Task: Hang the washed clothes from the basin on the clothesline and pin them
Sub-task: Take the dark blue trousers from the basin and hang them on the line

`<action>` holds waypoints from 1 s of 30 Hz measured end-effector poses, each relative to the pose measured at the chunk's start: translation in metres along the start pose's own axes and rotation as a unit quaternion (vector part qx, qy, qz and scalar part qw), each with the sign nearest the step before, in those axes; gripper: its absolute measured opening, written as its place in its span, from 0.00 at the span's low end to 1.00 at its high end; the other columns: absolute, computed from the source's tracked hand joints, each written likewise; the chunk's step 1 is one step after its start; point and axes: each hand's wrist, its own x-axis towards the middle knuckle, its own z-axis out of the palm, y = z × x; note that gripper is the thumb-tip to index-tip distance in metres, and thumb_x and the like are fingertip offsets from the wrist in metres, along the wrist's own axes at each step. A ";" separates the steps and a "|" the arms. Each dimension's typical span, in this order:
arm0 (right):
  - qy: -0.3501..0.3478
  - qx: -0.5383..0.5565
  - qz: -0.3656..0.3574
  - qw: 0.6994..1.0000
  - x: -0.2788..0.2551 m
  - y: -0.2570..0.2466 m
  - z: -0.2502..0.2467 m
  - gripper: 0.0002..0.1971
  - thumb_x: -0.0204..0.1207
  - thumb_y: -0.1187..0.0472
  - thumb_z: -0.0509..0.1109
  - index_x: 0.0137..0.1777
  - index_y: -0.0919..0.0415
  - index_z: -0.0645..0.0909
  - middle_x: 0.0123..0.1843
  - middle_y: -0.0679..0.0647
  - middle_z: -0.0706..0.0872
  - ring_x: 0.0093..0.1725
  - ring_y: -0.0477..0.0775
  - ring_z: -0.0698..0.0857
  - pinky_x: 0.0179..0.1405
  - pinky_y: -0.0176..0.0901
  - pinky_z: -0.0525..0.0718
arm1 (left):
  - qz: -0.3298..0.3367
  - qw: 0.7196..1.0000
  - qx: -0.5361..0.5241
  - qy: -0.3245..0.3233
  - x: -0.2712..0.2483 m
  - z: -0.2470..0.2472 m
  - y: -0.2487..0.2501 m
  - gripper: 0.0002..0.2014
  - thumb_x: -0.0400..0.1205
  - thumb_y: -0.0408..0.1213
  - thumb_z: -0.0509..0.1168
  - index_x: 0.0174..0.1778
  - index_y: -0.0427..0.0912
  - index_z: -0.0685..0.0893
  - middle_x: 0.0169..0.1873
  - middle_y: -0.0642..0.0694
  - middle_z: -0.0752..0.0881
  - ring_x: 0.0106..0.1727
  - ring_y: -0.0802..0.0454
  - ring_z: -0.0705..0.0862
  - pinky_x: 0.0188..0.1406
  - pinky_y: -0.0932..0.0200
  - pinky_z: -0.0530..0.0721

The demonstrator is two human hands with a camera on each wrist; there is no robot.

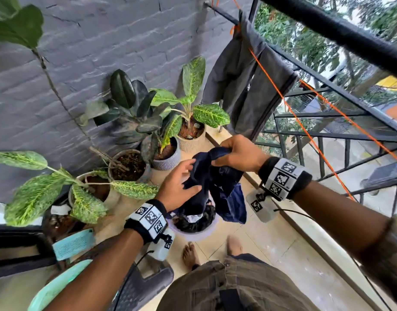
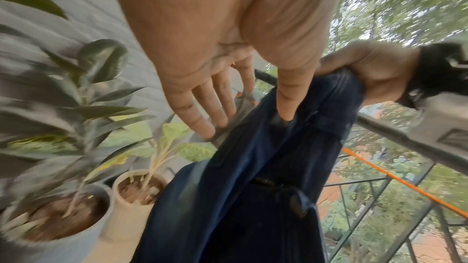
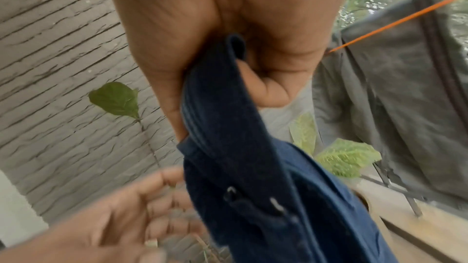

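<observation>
Hanging bunched from the right hand (image 1: 239, 153), the dark blue garment (image 1: 217, 185) sits in mid-air above the basin (image 1: 194, 230) on the balcony floor. That hand's grip is clamped on the cloth's top edge, fingers curled tight around it, with the wrist raised. The left hand (image 1: 178, 185) lies flat against the garment's side, fingers straight and spread, thumb pressing the fabric — nothing pinched. Below, the basin holds more dark, crumpled clothes; how many I cannot tell.

One grey garment (image 1: 249, 86) is draped over the orange clothesline (image 1: 305, 129), which runs beside the black railing (image 1: 327, 86). Four potted plants show along the grey brick wall (image 1: 103, 41), each pot filled with soil: a ribbed cream pot (image 1: 192, 142) with spotted leaves, a ribbed grey pot (image 1: 168, 161) — and two plainer ones to the left. Two bare feet stand near the basin.
</observation>
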 end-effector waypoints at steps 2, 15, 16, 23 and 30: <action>-0.026 -0.064 -0.032 0.997 -0.003 -0.013 0.000 0.10 0.66 0.54 0.82 0.42 0.59 0.88 0.37 0.57 0.90 0.39 0.57 0.88 0.38 0.51 0.86 | 0.075 0.997 0.030 0.014 0.001 0.002 0.019 0.38 0.74 0.38 0.78 0.79 0.53 0.69 0.71 0.55 0.75 0.70 0.65 0.74 0.65 0.72 0.73; -0.058 0.115 -0.077 0.989 -0.027 0.003 0.002 0.10 0.69 0.66 0.82 0.49 0.65 0.90 0.39 0.64 0.90 0.35 0.48 0.83 0.41 0.53 0.87 | 0.144 0.979 0.145 0.015 0.013 0.007 0.066 0.25 0.74 0.55 0.74 0.65 0.51 0.81 0.50 0.50 0.90 0.51 0.48 0.87 0.50 0.49 0.86; -0.062 0.163 -0.070 0.982 -0.033 0.010 0.005 0.11 0.68 0.66 0.83 0.50 0.66 0.89 0.39 0.64 0.90 0.36 0.49 0.83 0.42 0.52 0.86 | 0.154 0.976 0.152 0.011 0.012 0.007 0.067 0.24 0.74 0.56 0.71 0.65 0.52 0.81 0.51 0.49 0.91 0.52 0.47 0.88 0.50 0.48 0.86; -0.013 0.271 0.011 0.962 -0.064 0.094 0.032 0.47 0.49 0.44 0.90 0.72 0.40 0.76 0.64 0.56 0.85 0.64 0.51 0.83 0.65 0.46 0.82 | 0.088 0.992 0.077 0.039 0.010 -0.027 0.059 0.14 0.74 0.48 0.67 0.54 0.51 0.88 0.46 0.50 0.92 0.49 0.47 0.89 0.52 0.42 0.87; -0.079 0.189 -0.008 0.979 -0.081 0.125 0.110 0.57 0.52 0.55 0.91 0.77 0.39 0.59 0.73 0.38 0.73 0.70 0.32 0.74 0.74 0.33 0.72 | 0.113 0.992 -0.041 0.042 0.010 -0.055 0.108 0.06 0.75 0.36 0.67 0.44 0.51 0.86 0.40 0.51 0.89 0.43 0.54 0.85 0.47 0.51 0.80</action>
